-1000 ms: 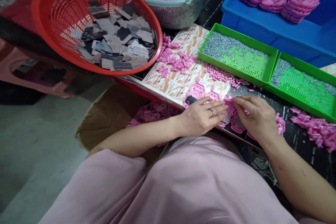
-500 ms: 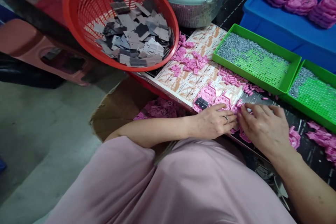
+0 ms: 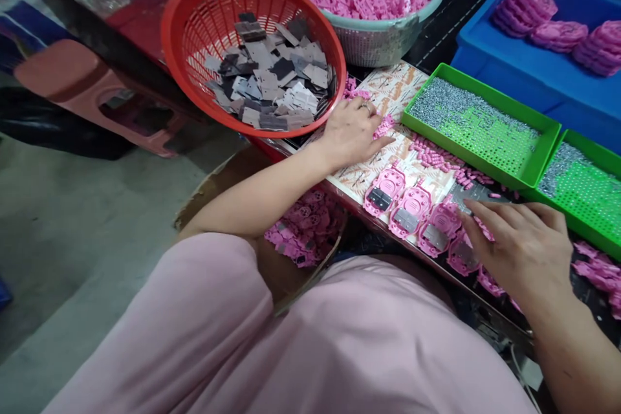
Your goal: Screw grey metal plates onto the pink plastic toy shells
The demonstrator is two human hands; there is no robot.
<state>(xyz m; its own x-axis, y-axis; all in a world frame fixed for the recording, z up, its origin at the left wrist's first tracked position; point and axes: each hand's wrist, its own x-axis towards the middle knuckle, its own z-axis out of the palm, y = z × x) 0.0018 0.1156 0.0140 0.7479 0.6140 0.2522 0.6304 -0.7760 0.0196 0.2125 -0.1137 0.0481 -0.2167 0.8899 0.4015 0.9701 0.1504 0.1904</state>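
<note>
My left hand [image 3: 352, 132] lies on a heap of small pink plastic pieces [image 3: 383, 126] on the printed sheet [image 3: 388, 87], just right of the red basket [image 3: 194, 19]. Its fingers are curled over the pieces; what they grip is hidden. My right hand [image 3: 521, 249] rests with fingers stretched flat over a row of pink round housings [image 3: 410, 210] at the table's near edge. Each housing carries a dark grey plate. A ring shows on my left hand.
The red basket holds grey metal plates [image 3: 272, 81]. A grey-green bowl [image 3: 373, 39] is full of pink parts. Two green trays [image 3: 478, 119] hold tiny metal pins. A blue bin [image 3: 528, 71] holds stacked pink housings. A cardboard box [image 3: 228, 181] with pink parts sits below the table edge.
My left hand has left the housings and reached up-left to the pink pieces beside the red basket. My right hand stays on the row of housings. The view has shifted.
</note>
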